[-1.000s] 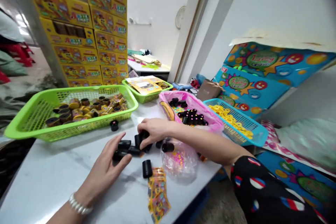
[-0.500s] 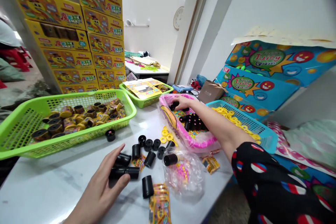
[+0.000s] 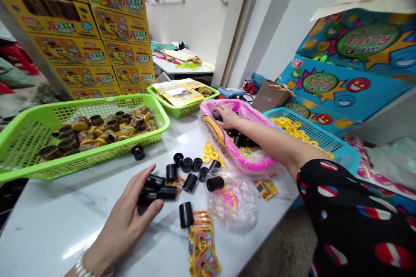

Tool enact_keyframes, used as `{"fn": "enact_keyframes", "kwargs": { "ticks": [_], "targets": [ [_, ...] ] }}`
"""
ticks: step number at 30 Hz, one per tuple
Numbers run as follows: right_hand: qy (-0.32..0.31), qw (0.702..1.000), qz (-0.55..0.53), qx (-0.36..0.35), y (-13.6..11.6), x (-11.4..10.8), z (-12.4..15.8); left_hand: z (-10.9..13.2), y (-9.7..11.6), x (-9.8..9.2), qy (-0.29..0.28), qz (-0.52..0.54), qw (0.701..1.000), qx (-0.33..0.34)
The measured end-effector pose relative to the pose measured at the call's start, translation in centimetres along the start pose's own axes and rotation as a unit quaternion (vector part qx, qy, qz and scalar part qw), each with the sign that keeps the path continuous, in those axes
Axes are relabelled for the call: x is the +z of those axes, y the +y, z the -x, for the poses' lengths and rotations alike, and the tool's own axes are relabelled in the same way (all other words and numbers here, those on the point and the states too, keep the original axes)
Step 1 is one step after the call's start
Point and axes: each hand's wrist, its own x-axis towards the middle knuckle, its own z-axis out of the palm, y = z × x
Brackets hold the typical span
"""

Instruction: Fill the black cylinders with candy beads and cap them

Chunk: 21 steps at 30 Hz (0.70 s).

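Note:
My left hand (image 3: 125, 220) lies low over the table, thumb and fingers apart, curved around a group of black plastic cylinders (image 3: 167, 192) without closing on them. More black cups and caps (image 3: 186, 164) stand and lie just beyond it. My right hand (image 3: 227, 117) reaches into the far end of a pink basket (image 3: 250, 165) lined with clear plastic. Its fingers are stretched over dark pieces there, their tips partly hidden. Black parts and small colourful beads (image 3: 249, 150) lie in this basket. Printed yellow wrappers (image 3: 203, 246) are stacked near the table's front, beside an upright black cylinder (image 3: 186, 214).
A green basket (image 3: 97, 103) of wrapped cups stands left; a smaller green one (image 3: 182, 111) is behind. Yellow rings fill a blue basket (image 3: 346, 156) at right. A clear bag (image 3: 234, 212) lies mid-table. Yellow boxes (image 3: 120, 26) and blue gum cartons (image 3: 325, 84) rise behind.
The view has tilted down and shifted slightly. My right hand stays in the pink basket, lying flatter over the dark pieces. My left hand has drawn the nearest black cylinders slightly closer together.

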Motion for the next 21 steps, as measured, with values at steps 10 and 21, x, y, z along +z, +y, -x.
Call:
{"fn": "enact_keyframes", "kwargs": {
  "ticks": [10, 21],
  "targets": [
    [-0.008, 0.999, 0.047, -0.017, -0.3, 0.1, -1.1, -0.2, -0.6, 0.2, 0.027, -0.041, 0.999, 0.023],
    [0.001, 1.000, 0.021, 0.008, -1.1, 0.5, -1.0, -0.2, -0.5, 0.0, 0.038, -0.066, 0.996, 0.036]
  ]
}}
